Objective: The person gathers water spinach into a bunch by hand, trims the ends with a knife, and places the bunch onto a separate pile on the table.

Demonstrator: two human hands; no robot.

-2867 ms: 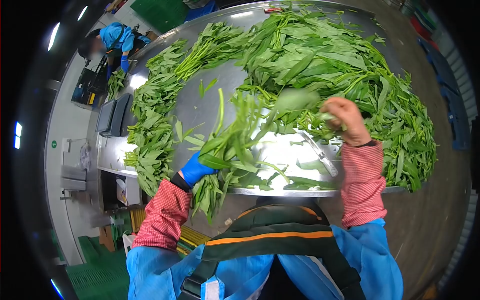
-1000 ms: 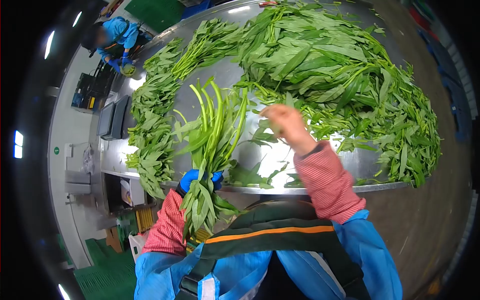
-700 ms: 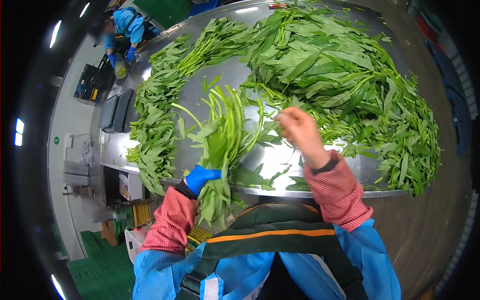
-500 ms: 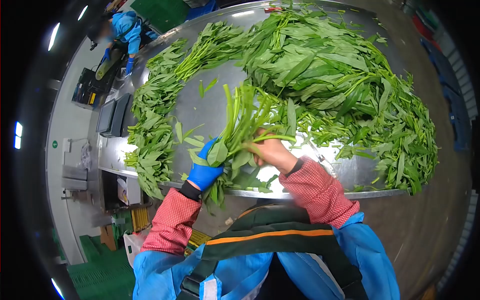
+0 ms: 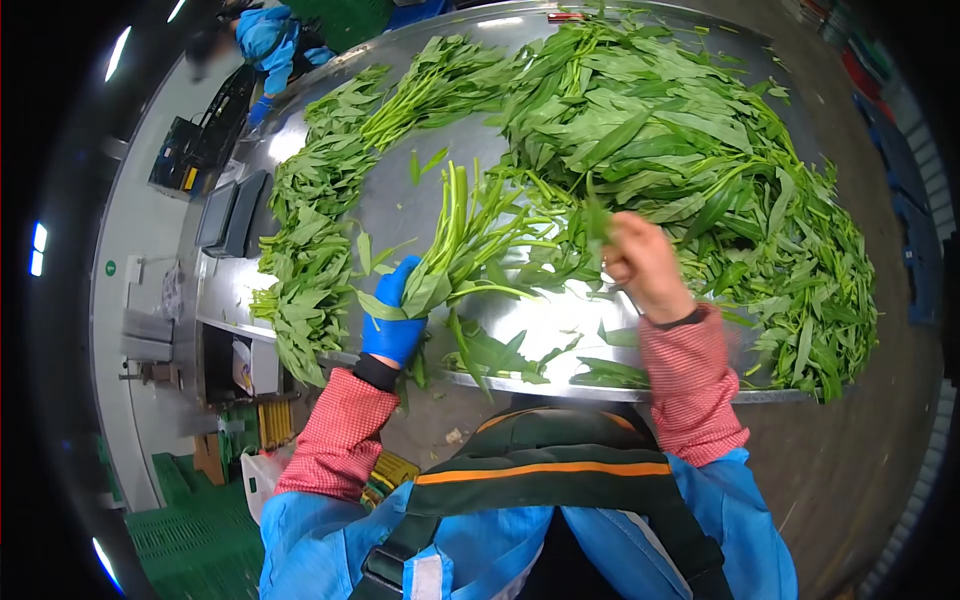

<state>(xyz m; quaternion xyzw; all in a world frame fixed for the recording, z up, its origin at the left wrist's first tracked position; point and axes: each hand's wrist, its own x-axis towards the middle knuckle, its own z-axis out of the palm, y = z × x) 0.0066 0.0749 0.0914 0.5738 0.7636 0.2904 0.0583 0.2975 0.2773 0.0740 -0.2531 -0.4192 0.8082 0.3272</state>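
Observation:
My left hand [image 5: 395, 325], in a blue glove, is closed round a bunch of leafy green stems [image 5: 455, 235], whose cut ends point up and away from me. To its right, my right hand [image 5: 642, 262] is bare and raised over the table, fingers pinched on a green leaf [image 5: 597, 218] that is blurred by motion. Behind the right hand lies a large heap of leafy greens [image 5: 650, 130]. A row of greens [image 5: 310, 220] curves along the left side. Loose leaves lie near the front edge.
The metal table [image 5: 400, 185] has a raised rim at its front. A dark scale-like device [image 5: 232, 215] stands at its left end. At the upper left a co-worker [image 5: 268, 42] in blue leans over the table. Green crates [image 5: 195, 530] are on the floor, lower left.
My right hand has moved right and away from the bunch, with a leaf between its fingers. My left hand still holds the stems. The view has shifted slightly.

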